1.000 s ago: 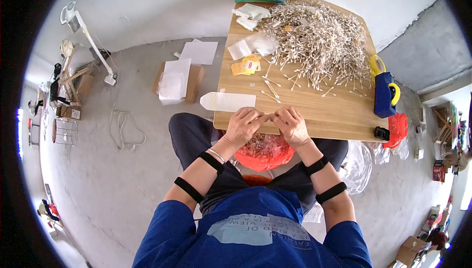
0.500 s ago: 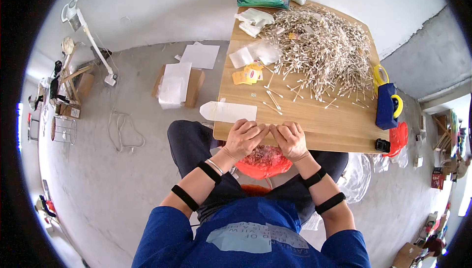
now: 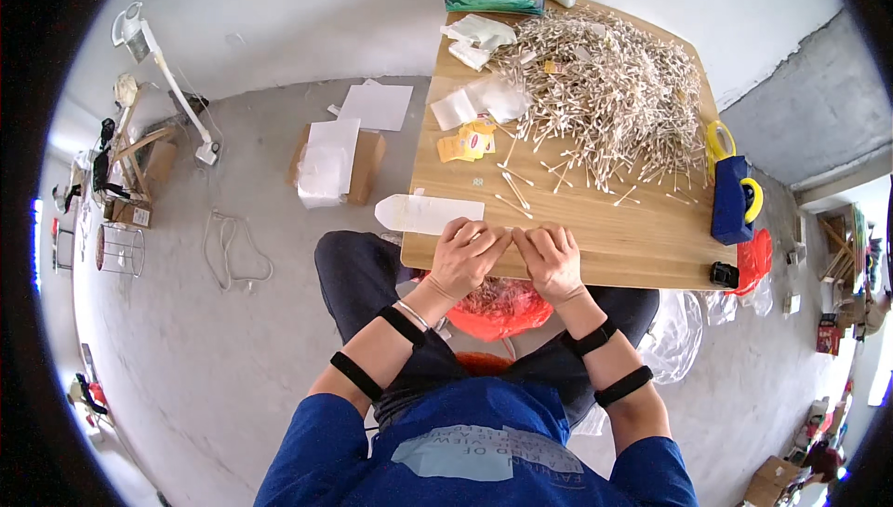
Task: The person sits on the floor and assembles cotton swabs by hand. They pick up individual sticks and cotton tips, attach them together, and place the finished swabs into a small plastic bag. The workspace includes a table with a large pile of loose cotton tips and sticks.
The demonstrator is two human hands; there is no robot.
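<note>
- Clock directions are read from the meeting point of the two hands, with twelve leading away from the person.
- The left hand [image 3: 465,256] and the right hand [image 3: 553,263] face each other at the near edge of the table [image 3: 642,239], fingertips close together.
- The fingers of both hands are curled; whether they close on anything between the tips is too small to tell.
- At ten o'clock, near the left hand, a white card [image 3: 423,214] with a pointed left end lies across the table's left edge, that end sticking out past it. The hand overlaps its right end in this view; contact cannot be told.
- At twelve, just beyond the hands, lie loose cotton swabs [image 3: 513,206].
- At one o'clock a large heap of swabs [image 3: 609,88] spreads over the far part of the table.
- At eleven, yellow packets [image 3: 470,142] lie near clear plastic wrappers [image 3: 502,98].
- Between two and three, at the right edge, stands a blue holder [image 3: 728,205] with yellow rings [image 3: 758,200]; at three, a small black object [image 3: 724,274] sits at the near right corner.
- At six, a red bag [image 3: 498,326] shows below the table edge, between the person's knees.
- At ten, farther out, white sheets [image 3: 330,153] lie on a carton [image 3: 369,165] on the floor [image 3: 233,349].
</note>
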